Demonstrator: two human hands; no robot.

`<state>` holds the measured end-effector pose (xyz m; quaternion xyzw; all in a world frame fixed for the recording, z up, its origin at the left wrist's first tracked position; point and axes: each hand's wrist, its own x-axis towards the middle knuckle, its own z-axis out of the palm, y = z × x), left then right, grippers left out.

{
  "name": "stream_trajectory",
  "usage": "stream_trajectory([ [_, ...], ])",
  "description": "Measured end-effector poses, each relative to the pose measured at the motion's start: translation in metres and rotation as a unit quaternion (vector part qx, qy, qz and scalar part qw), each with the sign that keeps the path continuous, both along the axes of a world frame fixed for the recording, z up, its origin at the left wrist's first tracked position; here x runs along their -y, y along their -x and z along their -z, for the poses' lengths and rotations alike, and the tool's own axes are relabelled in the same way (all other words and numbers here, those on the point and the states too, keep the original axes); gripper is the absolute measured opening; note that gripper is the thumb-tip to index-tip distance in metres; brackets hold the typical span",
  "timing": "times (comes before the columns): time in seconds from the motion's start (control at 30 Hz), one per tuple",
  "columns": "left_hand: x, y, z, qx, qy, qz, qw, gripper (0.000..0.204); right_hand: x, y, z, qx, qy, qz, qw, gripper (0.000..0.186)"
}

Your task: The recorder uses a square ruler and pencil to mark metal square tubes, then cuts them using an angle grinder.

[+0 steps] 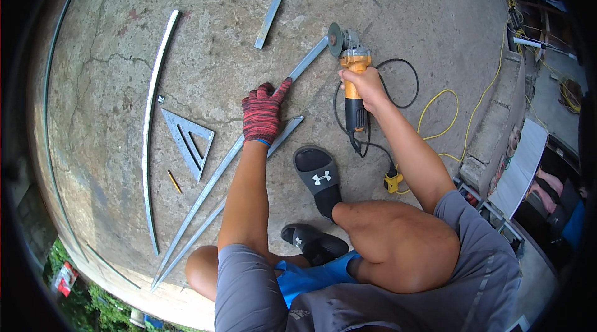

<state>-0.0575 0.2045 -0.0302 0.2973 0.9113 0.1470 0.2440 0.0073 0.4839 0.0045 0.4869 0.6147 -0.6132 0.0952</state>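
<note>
One long metal bar (pixel 214 181) lies slantwise before us on the concrete floor (pixel 217 64), running from the lower left up beneath our gloved left hand (pixel 264 109). That hand rests palm down on it, the thumb stretched along the metal and the other fingers bent close together; we cannot tell whether they pinch it. In our bare right hand (pixel 368 88) we have an angle grinder (pixel 352 91), fingers wrapped around its orange body. Its disc (pixel 334 40) is at the bar's upper end, though we cannot tell whether the two touch.

A second bar (pixel 286 136) passes below our left forearm and nearly meets the first at the lower left. Beside them, to the left, lie a triangular square (pixel 206 145) and a yellow pencil (pixel 174 181), then a silvery strip (pixel 149 133). Further off, ahead of us, are more cut bars (pixel 278 5). To our right, the grinder's black cord (pixel 415 80) loops near a yellow connector (pixel 393 181) and a yellow cable (pixel 457 108). Our dark slides (pixel 317 173) stand nearer to us.
</note>
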Motion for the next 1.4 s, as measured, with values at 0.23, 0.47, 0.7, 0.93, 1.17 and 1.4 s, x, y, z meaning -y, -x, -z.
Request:
stream_trajectory([
  [0.23, -0.0008, 0.0018, -0.0039, 0.009, 0.003, 0.004, 1.0, 0.071, 0.0033, 0.002, -0.0047, 0.01, -0.006, -0.009, 1.0, 0.026],
  [0.47, -0.0003, 0.0025, -0.0024, 0.014, 0.013, 0.007, 1.0, 0.073, 0.0055, 0.0036, -0.0053, 0.005, -0.009, -0.005, 1.0, 0.024],
  [0.7, 0.0011, 0.0011, -0.0009, 0.006, 0.012, 0.01, 1.0, 0.074, 0.0049, 0.0032, -0.002, 0.002, -0.013, -0.001, 1.0, 0.025],
  [0.93, 0.001, 0.0001, -0.002, 0.003, 0.003, 0.007, 1.0, 0.07, 0.0063, 0.0038, -0.0053, 0.012, -0.013, -0.008, 1.0, 0.025],
  [1.17, 0.0018, 0.0007, -0.0006, 0.019, 0.011, 0.008, 1.0, 0.071, 0.0046, 0.0035, -0.0019, 0.015, -0.017, -0.018, 1.0, 0.027],
  [1.4, 0.0017, -0.0003, -0.0003, -0.002, -0.001, 0.004, 1.0, 0.068, 0.0051, 0.0044, -0.0022, 0.019, -0.016, -0.015, 1.0, 0.028],
])
